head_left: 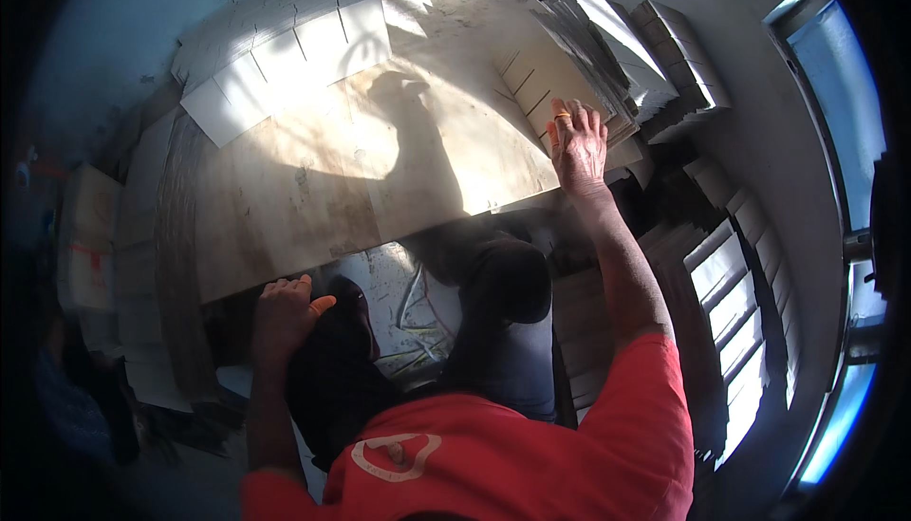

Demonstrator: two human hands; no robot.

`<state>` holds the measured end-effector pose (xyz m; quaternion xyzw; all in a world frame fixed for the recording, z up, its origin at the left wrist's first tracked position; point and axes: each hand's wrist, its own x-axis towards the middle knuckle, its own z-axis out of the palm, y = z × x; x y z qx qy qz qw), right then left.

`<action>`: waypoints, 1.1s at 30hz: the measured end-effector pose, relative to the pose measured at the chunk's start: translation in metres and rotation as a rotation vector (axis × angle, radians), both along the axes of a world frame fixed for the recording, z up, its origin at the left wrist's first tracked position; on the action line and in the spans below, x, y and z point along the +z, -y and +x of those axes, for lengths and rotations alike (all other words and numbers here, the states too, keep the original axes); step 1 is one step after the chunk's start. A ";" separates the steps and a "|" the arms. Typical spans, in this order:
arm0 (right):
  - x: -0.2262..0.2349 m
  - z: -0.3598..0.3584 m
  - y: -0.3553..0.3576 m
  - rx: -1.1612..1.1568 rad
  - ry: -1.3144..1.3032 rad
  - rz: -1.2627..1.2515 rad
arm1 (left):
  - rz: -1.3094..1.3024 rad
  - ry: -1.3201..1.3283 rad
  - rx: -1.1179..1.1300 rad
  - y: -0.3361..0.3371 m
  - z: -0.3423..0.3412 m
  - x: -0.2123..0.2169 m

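My right hand [580, 146] lies at the near corner of a stack of slotted cardboard sheets [531, 70] on the right of the wooden table. Its fingers stretch forward over the sheets, with orange covering on the thumb tip and an orange band on one finger. I cannot tell whether it lifts any sheet. My left hand [288, 317] rests by my thigh near the table's front edge, thumb held away from the bent fingers; nothing shows in it. Orange covers that thumb too. The wooden tabletop [294, 198] carries my shadow.
A long row of slotted cardboard pieces [285, 51] stands at the table's far left. More cardboard bundles [678, 65] are at the far right. Cardboard stacks [726, 303] rise beside my right arm, others [138, 265] at the left. A window [849, 122] is on the right.
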<state>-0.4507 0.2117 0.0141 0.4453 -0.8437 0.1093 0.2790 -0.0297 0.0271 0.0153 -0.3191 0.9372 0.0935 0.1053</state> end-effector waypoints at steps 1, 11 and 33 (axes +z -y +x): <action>0.006 -0.013 0.005 -0.072 -0.200 -0.004 | -0.004 0.002 0.016 -0.001 0.001 0.002; 0.003 -0.111 0.013 -0.220 -0.083 0.245 | -0.026 -0.124 0.043 0.004 0.007 -0.010; 0.071 -0.064 0.030 -0.190 0.317 -0.221 | -0.039 -0.206 0.056 0.007 0.020 -0.010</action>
